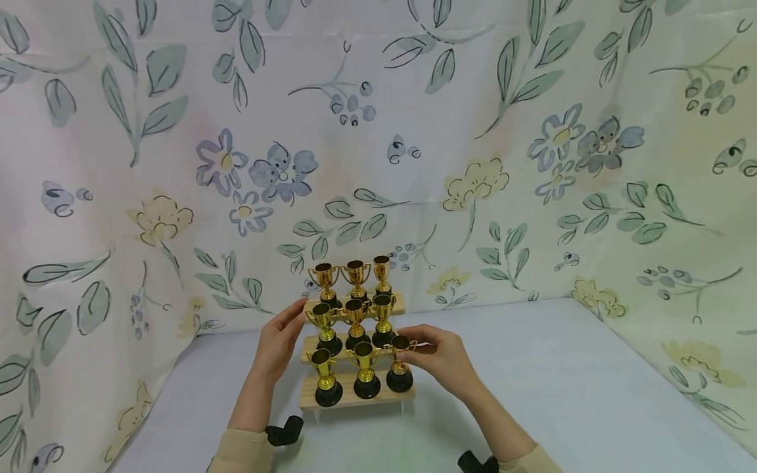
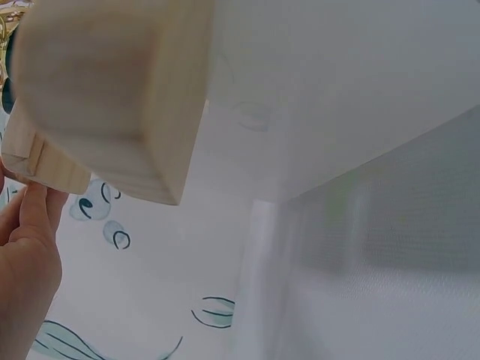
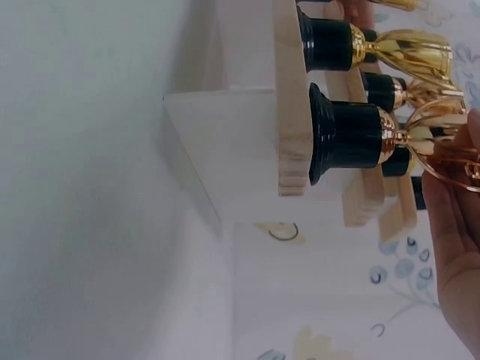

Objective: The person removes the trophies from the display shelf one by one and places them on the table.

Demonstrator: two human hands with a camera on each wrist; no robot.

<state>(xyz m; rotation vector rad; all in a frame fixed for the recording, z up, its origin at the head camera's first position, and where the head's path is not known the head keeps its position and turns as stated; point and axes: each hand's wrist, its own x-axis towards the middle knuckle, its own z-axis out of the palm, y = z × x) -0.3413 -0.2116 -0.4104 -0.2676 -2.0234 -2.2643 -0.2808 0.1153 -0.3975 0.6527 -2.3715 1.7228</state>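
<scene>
A three-step wooden display stand (image 1: 383, 392) holds small gold trophy cups on black bases, three on each step. At the front step's right end, my right hand (image 1: 443, 360) pinches the cup of a trophy (image 1: 399, 380) between thumb and fingers. In the right wrist view that trophy's black base (image 3: 345, 135) sits upon the board near its end. My left hand (image 1: 278, 345) is at the stand's left side, fingers extended along the ends of the upper steps. The left wrist view shows its fingertips at the end of a rear board (image 2: 56, 169).
White legs (image 3: 225, 142) raise the stand above the white tabletop (image 1: 532, 381). Behind it hangs a floral cloth (image 1: 378, 151). Black wrist straps (image 1: 286, 431) are on both arms. The other trophies (image 1: 367, 381) stand close together beside the pinched one.
</scene>
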